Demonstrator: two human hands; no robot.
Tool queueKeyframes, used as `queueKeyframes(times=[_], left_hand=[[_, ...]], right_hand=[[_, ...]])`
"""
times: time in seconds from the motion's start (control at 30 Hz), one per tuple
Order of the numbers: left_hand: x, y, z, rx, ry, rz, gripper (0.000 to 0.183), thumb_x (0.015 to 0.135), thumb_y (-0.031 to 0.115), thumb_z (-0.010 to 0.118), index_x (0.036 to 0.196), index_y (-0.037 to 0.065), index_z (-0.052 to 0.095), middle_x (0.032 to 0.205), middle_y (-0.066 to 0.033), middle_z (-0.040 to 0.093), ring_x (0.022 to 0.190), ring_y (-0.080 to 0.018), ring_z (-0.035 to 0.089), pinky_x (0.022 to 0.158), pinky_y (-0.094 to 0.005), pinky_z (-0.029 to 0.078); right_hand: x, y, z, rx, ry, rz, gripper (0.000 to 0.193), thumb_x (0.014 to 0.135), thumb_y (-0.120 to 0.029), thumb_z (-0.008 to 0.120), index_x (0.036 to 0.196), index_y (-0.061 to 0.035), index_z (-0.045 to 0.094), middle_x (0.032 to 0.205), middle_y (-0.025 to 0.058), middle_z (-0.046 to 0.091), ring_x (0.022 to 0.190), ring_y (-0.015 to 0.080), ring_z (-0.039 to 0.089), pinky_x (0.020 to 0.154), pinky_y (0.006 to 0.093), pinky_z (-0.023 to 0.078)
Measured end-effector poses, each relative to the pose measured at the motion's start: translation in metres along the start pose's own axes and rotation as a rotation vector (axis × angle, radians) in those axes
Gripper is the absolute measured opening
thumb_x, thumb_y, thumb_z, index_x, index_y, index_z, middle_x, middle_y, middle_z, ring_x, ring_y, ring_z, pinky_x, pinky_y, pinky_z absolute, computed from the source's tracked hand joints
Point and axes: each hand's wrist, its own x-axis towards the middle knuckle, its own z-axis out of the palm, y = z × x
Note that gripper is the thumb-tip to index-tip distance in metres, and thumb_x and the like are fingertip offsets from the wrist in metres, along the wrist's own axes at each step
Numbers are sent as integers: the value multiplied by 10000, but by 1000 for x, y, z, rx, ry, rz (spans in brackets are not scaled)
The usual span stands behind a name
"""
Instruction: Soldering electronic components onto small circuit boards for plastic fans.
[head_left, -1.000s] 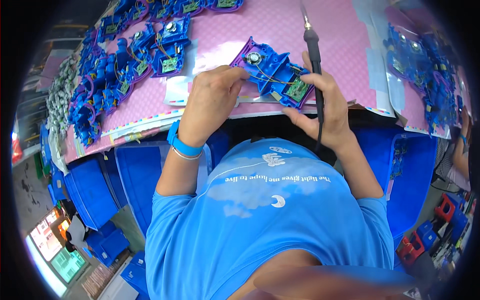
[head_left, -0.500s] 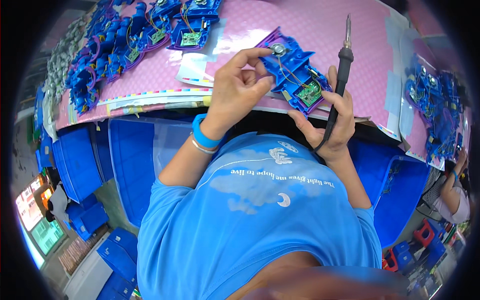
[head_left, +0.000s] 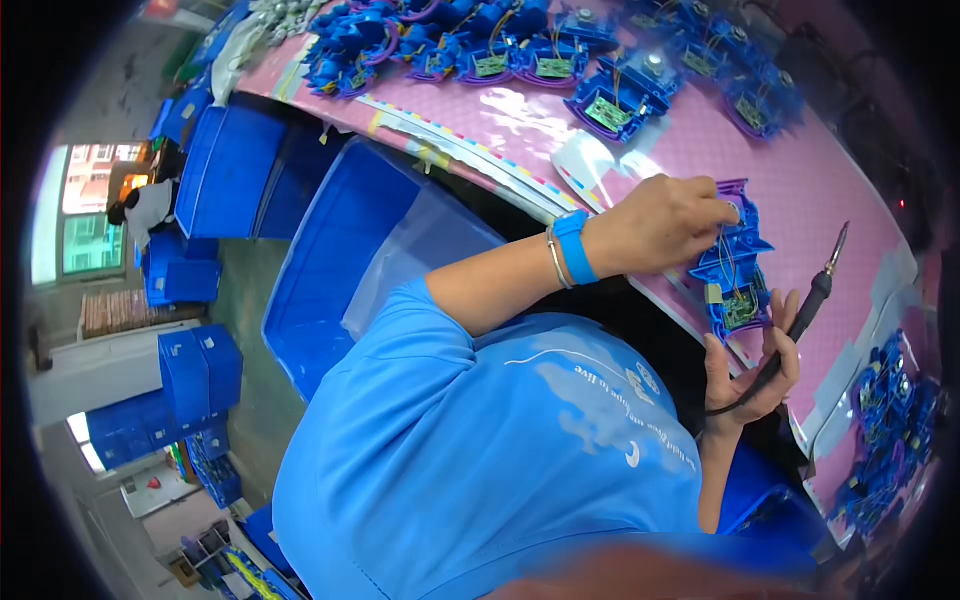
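An open blue plastic casing [head_left: 744,240] with purple edging sits at the near edge of the pink-covered table. Inside its lower end is a green circuit board [head_left: 741,310], with thin wires running up from it. My left hand [head_left: 668,222] is closed on the casing's upper end; its fingertips and what lies under them are partly hidden. My right hand [head_left: 752,378] grips a black soldering iron [head_left: 812,300], its metal tip pointing up and away from the casing. The right thumb and fingers also flank the casing's lower end.
Several similar blue casings with boards [head_left: 555,65] lie along the table's far side, and another pile [head_left: 885,430] is at the right. Large blue bins [head_left: 335,240] stand below the table's near edge on the left. A white sheet [head_left: 590,165] lies left of my work.
The view has swung left, so everything appears shifted right and turned. My left hand has closed over the casing's upper end, near the round metal part it was beside. The iron stays in my right hand.
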Motion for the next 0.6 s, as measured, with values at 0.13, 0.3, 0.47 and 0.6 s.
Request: queueKeyframes(times=[0.13, 0.3, 0.47, 0.6], left_hand=[[-3, 3, -13, 63, -73, 30, 100, 806, 63, 739, 888, 73, 683, 820, -88, 613, 675, -301, 647, 593, -392, 524], [-18, 13, -48, -66, -200, -125, 254, 786, 36, 739, 1036, 65, 703, 830, -61, 619, 607, -192, 600, 567, -301, 490], [-17, 37, -61, -1129, -358, -696, 937, 759, -64, 741, 1577, 57, 302, 961, -36, 590, 611, 4, 452, 597, -172, 418], [-16, 55, -41, -1292, -441, -760, 907, 749, -106, 703, 1555, 49, 317, 1035, -47, 569, 656, -18, 488, 616, -185, 440]], right_hand=[[1, -2, 0, -57, -105, 4, 664, 794, -124, 871, 1289, -35, 438, 1468, 379, 440, 1366, 467, 488, 1142, 516, 384], [8, -8, -10, -67, -190, -44, 630, 799, -140, 868, 1264, -39, 456, 1422, 408, 472, 1329, 481, 524, 1115, 507, 408], [17, -6, -3, 11, -100, -40, 484, 850, 16, 756, 1237, -14, 468, 1372, 406, 518, 1287, 453, 569, 1103, 510, 427], [37, -25, 17, 202, -126, 7, 444, 855, 116, 704, 1218, -4, 480, 1325, 378, 569, 1197, 398, 643, 1047, 489, 493]])
